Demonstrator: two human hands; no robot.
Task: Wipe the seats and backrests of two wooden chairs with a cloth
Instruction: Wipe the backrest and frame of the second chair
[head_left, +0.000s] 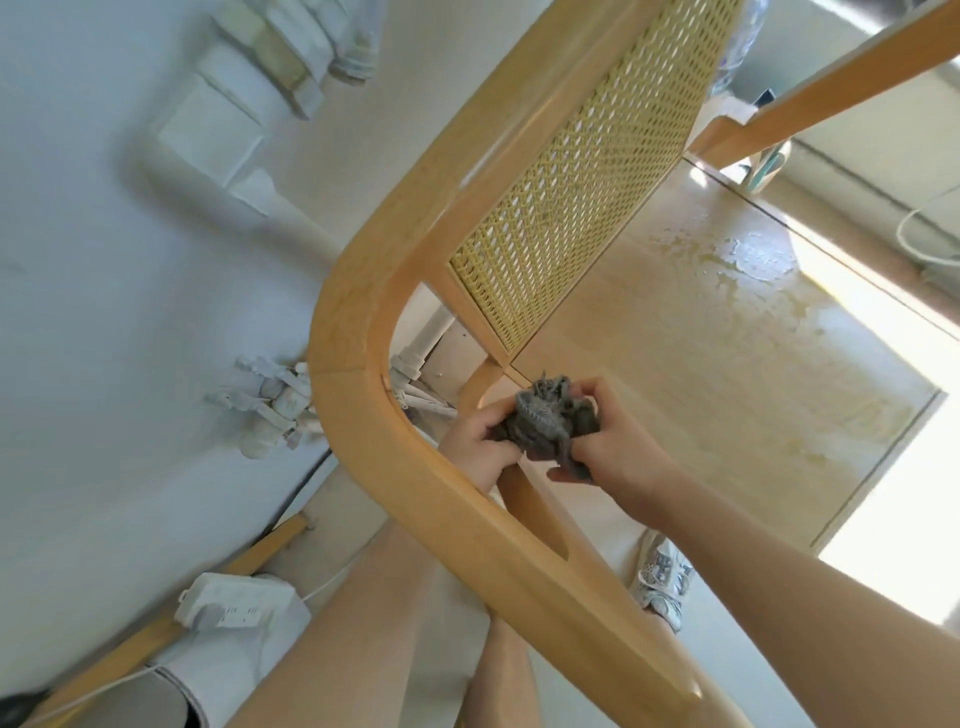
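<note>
A wooden chair fills the middle of the head view, its curved top rail (363, 332) bending around a woven cane backrest panel (576, 182). Just inside the rail's bend, both hands hold a crumpled grey cloth (545, 421). My left hand (480, 447) grips the cloth's left side, partly hidden behind the rail. My right hand (613, 441) grips its right side, thumb and fingers curled around it. The cloth hovers over the light wooden seat (701, 332), whose finish is patchy and worn. A second wooden rail (831, 88) crosses the upper right corner.
A white wall with painted pipe fittings (270, 410) lies at left. A white power strip (234, 605) with a cable sits on the floor at lower left. My legs and one sneaker (660, 577) show under the rail. Bright sunlight falls on the floor at right.
</note>
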